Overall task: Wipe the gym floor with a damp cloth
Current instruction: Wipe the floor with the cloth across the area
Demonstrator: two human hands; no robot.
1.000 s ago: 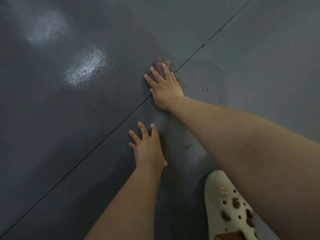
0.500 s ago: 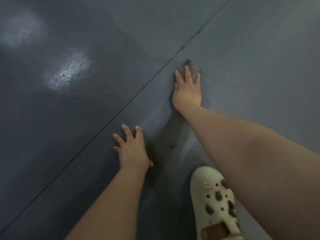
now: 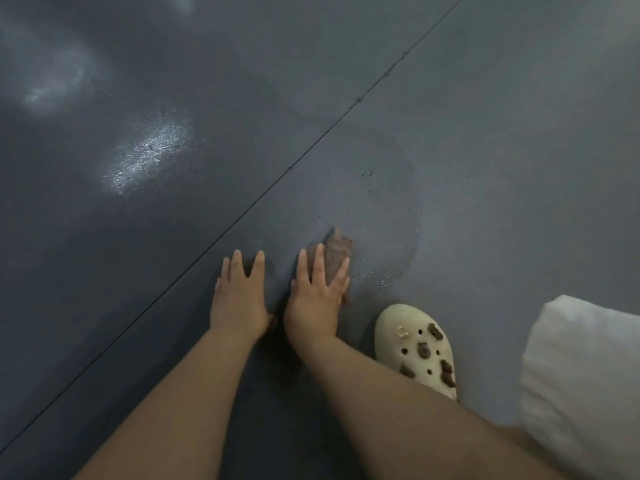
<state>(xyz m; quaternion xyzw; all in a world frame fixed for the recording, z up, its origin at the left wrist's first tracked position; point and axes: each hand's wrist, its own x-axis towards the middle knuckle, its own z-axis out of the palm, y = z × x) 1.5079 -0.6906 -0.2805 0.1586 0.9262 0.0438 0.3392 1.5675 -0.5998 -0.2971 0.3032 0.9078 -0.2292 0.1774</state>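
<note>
— Where is your cloth right now?

— Your brown cloth (image 3: pixel 335 252) lies bunched on the grey gym floor (image 3: pixel 485 168), to the right of the dark seam line (image 3: pixel 242 213) that crosses the floor on a slant. Your right hand (image 3: pixel 317 296) rests flat on it, fingers straight and a little spread. The crumpled far end of the cloth pokes out past your fingertips, and a bit shows at the right edge of your palm.

— And the grip on it?

— Your right grip is apart: the fingers lie straight on the cloth, pressing it down and not curled round it. Your left hand (image 3: pixel 239 299) is flat on the bare floor just beside the right one, its grip apart too, holding nothing.

— What surrounds that spot?

— Around and beyond the cloth the floor shows a darker patch (image 3: pixel 374 209) with a curved edge, and small glinting droplets (image 3: pixel 381 275) sit just right of your fingers. Left of the seam, bright glare (image 3: pixel 149 157) lies on the floor. Near your right forearm is a cream clog (image 3: pixel 415 348) with holes and dark charms. A blurred white cloth shape (image 3: pixel 585 382) fills the lower right corner; you cannot tell what it is.
</note>
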